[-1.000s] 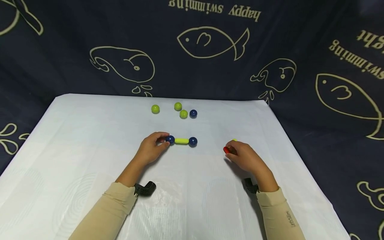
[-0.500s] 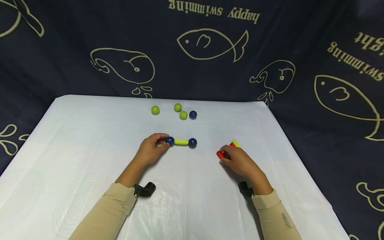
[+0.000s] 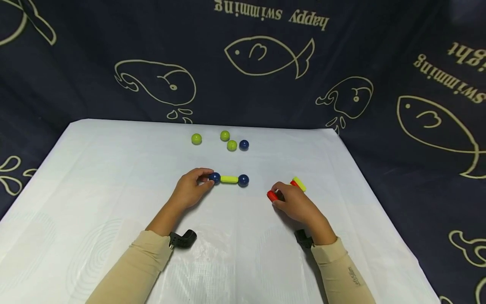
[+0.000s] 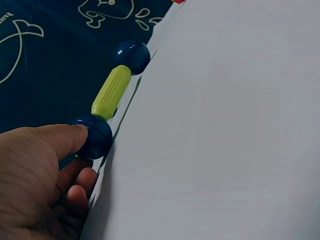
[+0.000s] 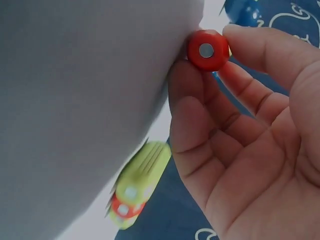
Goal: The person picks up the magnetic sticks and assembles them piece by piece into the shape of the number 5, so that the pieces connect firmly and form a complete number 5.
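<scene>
My left hand [image 3: 191,188] pinches a dark blue ball [image 4: 95,137] between thumb and fingers. That ball is joined to one end of a yellow-green magnetic rod [image 3: 229,179], and a second blue ball [image 3: 243,180] sits on the rod's other end. Together they lie in a line across the middle of the table. To the right, my right hand [image 3: 298,202] pinches a red magnetic rod [image 3: 272,196] by thumb and fingertips. In the right wrist view its end faces the camera, with a round silver magnet in the centre.
Behind the right hand lies a small cluster of rods, with a yellow rod [image 3: 299,184] and a red rod [image 3: 294,183] side by side. Towards the far edge of the white table [image 3: 114,169] are several green balls [image 3: 196,139] and another blue ball [image 3: 244,145].
My right hand has moved left with the red rod, away from the rod cluster, which now shows behind it. The left hand and its joined balls have stayed in place.
</scene>
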`<state>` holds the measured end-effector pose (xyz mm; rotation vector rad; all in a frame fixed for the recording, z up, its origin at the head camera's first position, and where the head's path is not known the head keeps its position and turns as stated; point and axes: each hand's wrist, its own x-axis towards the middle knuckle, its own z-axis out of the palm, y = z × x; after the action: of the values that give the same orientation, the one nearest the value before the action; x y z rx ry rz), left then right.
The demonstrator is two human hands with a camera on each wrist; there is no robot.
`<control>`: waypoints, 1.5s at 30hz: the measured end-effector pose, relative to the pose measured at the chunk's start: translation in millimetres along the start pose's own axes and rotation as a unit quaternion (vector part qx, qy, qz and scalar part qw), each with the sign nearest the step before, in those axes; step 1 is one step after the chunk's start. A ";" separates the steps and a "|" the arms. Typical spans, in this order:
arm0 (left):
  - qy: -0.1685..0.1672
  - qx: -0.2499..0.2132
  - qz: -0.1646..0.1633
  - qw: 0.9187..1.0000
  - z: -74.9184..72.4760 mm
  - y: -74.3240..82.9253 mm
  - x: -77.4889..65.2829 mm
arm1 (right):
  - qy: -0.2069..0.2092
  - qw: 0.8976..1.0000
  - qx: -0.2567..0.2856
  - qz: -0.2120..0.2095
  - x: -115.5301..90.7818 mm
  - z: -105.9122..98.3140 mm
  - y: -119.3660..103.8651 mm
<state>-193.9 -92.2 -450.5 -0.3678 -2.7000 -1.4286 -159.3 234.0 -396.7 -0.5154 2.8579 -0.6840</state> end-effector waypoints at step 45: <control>0.005 -0.003 0.008 1.000 -1.6 1.5 -0.4 | -0.037 0.911 0.403 0.080 66.6 64.0 -102.4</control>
<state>-193.2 -92.8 -448.5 -0.3803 -2.6803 -1.4315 -176.4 97.9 -410.5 -0.1591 2.2092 -1.6268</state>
